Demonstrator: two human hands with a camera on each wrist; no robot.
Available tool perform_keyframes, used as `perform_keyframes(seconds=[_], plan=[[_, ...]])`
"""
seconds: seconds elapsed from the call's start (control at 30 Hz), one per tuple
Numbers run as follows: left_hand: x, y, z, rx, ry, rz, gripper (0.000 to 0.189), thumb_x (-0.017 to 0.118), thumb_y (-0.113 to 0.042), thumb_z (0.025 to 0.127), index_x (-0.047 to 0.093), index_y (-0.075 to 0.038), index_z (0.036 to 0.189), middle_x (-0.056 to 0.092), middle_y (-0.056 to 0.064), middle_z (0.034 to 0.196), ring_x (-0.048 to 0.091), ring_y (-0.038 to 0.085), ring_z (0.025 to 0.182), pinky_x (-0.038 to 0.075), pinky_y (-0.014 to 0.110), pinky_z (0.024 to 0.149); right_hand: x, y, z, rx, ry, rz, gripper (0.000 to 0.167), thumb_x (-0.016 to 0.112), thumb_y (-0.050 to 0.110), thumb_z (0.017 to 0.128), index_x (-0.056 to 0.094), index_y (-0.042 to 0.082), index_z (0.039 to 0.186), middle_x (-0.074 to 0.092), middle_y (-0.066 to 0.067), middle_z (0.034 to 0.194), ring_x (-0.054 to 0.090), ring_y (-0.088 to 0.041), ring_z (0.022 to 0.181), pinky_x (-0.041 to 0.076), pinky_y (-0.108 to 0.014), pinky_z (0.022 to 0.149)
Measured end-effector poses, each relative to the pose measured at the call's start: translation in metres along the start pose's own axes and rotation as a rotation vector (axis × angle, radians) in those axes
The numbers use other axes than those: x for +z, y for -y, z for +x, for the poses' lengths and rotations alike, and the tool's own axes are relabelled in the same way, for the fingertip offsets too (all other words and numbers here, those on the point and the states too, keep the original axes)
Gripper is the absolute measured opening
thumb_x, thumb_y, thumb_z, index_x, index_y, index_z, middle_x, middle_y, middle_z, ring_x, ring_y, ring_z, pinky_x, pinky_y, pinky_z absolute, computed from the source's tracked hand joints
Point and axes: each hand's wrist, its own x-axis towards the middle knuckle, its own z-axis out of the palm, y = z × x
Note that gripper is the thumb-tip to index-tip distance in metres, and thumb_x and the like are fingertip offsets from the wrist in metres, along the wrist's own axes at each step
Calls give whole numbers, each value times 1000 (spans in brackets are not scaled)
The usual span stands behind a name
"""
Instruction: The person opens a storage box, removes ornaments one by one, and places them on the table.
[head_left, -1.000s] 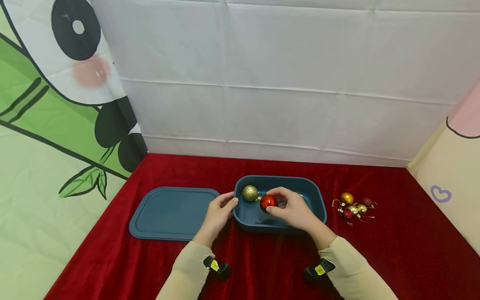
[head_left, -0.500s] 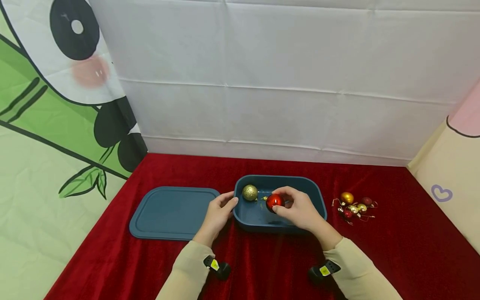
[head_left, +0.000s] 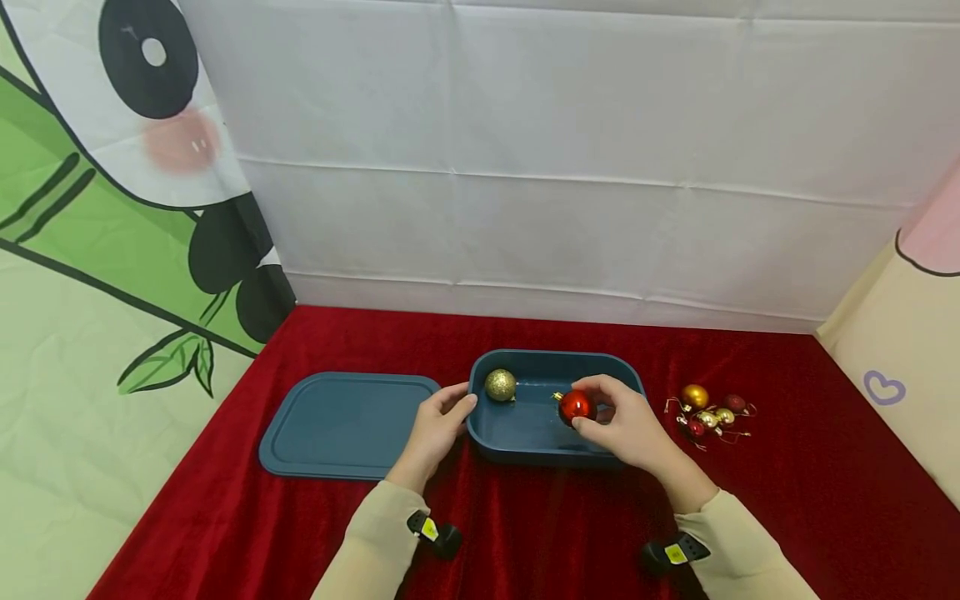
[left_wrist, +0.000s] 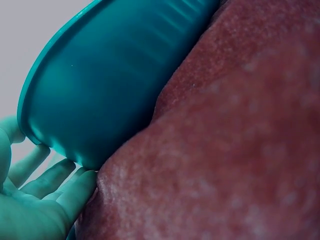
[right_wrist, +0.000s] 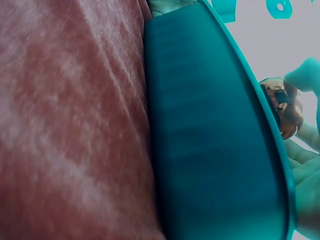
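A red shiny Christmas ball (head_left: pixel 577 406) with a gold cap is pinched between the thumb and fingers of my right hand (head_left: pixel 633 429), above the right half of a blue rectangular box (head_left: pixel 555 457). The right wrist view shows the ball (right_wrist: pixel 281 107) just over the box's rim. My left hand (head_left: pixel 437 429) holds the box's left end, with the thumb at the rim and fingertips against the outer wall, as the left wrist view shows (left_wrist: pixel 50 195). Inside the box, a gold glittery ball (head_left: pixel 500 385) lies at the left.
A flat blue lid (head_left: pixel 341 425) lies left of the box on the red cloth (head_left: pixel 525 533). To the right sit several small ornaments, among them a gold ball (head_left: pixel 694 396) and a dark red ball (head_left: pixel 735 404). A white backdrop (head_left: pixel 570 167) stands behind.
My right hand has moved right with the red ball, away from the gold glittery ball. My left hand and the box have stayed in place.
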Motion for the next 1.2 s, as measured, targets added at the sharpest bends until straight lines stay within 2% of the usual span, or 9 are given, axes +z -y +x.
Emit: perform_keyframes(seconds=[0.2, 0.33, 0.47, 0.57, 0.87, 1.03, 1.07, 1.2], plan=[[0, 0, -1, 0, 5, 6, 43, 55, -18, 96, 49, 2, 134, 55, 24, 130, 55, 36, 117, 53, 37, 89, -8, -5, -12, -8, -56, -32, 42, 73, 12, 79, 62, 10, 119, 63, -5, 110, 58, -16, 93, 54, -27, 76], [0, 0, -1, -1, 6, 1, 43, 55, -17, 96, 49, 2, 134, 55, 24, 130, 55, 36, 117, 53, 37, 89, -11, -8, -18, 6, -82, -33, 42, 74, 12, 79, 61, 9, 119, 64, -5, 109, 58, -13, 92, 53, -24, 75], [0, 0, -2, -1, 6, -2, 43, 55, -17, 96, 50, 2, 133, 55, 24, 129, 55, 36, 116, 53, 36, 88, -11, -9, -24, 26, -93, -26, 42, 74, 12, 80, 61, 9, 119, 63, -7, 109, 57, -10, 92, 53, -27, 75], [0, 0, -2, -1, 7, 2, 42, 55, -17, 96, 50, 2, 133, 55, 24, 129, 56, 35, 115, 53, 36, 88, -10, -10, -25, 27, -98, -26, 42, 74, 12, 80, 61, 7, 119, 63, -7, 109, 57, -9, 91, 54, -28, 76], [-4, 4, -2, -4, 10, -2, 42, 55, -18, 96, 50, 0, 134, 55, 23, 129, 55, 35, 116, 53, 36, 89, -10, -10, -27, 23, -115, -11, 43, 74, 10, 79, 59, 4, 119, 63, -9, 107, 57, -6, 90, 53, -22, 74], [-6, 4, -4, -6, 15, 1, 43, 55, -19, 96, 49, 0, 135, 54, 23, 130, 54, 36, 117, 52, 38, 90, -17, -11, -28, 37, -157, -16, 43, 74, 8, 80, 59, 4, 119, 64, -11, 107, 57, 1, 88, 51, -18, 72], [-6, 0, -6, -10, 16, 6, 43, 54, -17, 96, 49, 1, 134, 54, 24, 130, 54, 37, 117, 52, 38, 91, -19, -12, -29, 39, -167, -13, 42, 74, 8, 80, 59, 4, 119, 64, -12, 106, 56, 1, 85, 51, -17, 71], [-7, -1, -6, -14, 10, 20, 43, 54, -18, 96, 49, 1, 134, 55, 22, 129, 55, 34, 117, 51, 40, 92, -29, -12, -30, 53, -211, 35, 41, 72, 5, 81, 58, 2, 119, 66, -17, 101, 56, 1, 79, 49, -15, 65]])
